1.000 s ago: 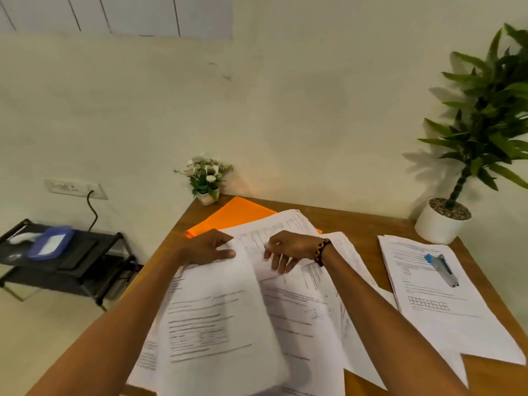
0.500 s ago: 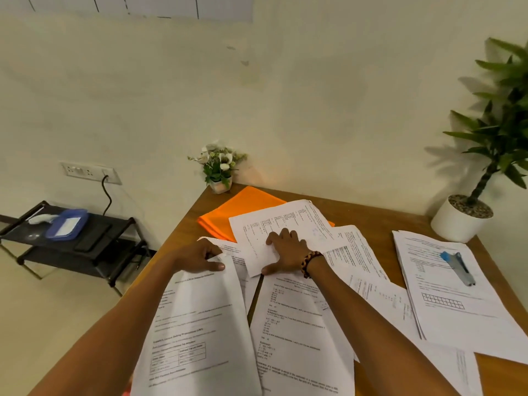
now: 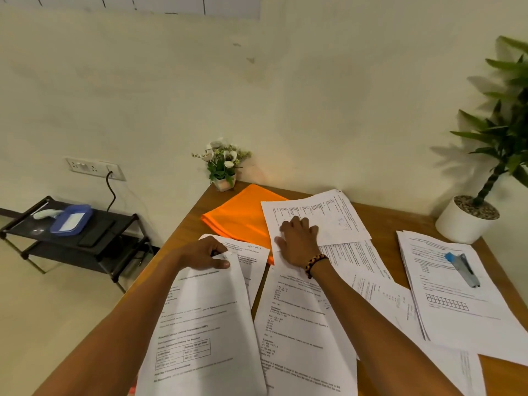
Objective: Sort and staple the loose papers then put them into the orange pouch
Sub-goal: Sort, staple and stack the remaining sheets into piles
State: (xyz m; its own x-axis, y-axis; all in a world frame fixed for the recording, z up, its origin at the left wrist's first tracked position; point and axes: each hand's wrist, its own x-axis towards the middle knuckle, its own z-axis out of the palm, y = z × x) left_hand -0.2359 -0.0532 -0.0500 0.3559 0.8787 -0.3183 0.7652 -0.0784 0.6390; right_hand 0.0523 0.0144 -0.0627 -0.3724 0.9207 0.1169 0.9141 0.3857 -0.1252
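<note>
Loose printed papers cover the wooden table [image 3: 394,221]. My left hand [image 3: 204,254] pinches the top edge of a printed sheet [image 3: 200,332] at the near left. My right hand [image 3: 298,238], with a beaded bracelet at the wrist, lies flat with spread fingers on another sheet [image 3: 337,215] farther back. The orange pouch [image 3: 240,215] lies flat at the table's far left, partly under that sheet. A blue and grey stapler [image 3: 463,268] rests on a separate paper stack [image 3: 457,307] at the right.
A small flower pot [image 3: 224,167] stands at the table's far left corner against the wall. A large plant in a white pot [image 3: 465,220] stands at the far right. A black low rack [image 3: 71,232] with a blue box sits on the floor to the left.
My right hand has slid a sheet away from me, up over the orange pouch's edge. My left hand has kept its grip on the near left sheet. The camera has tilted down and closer.
</note>
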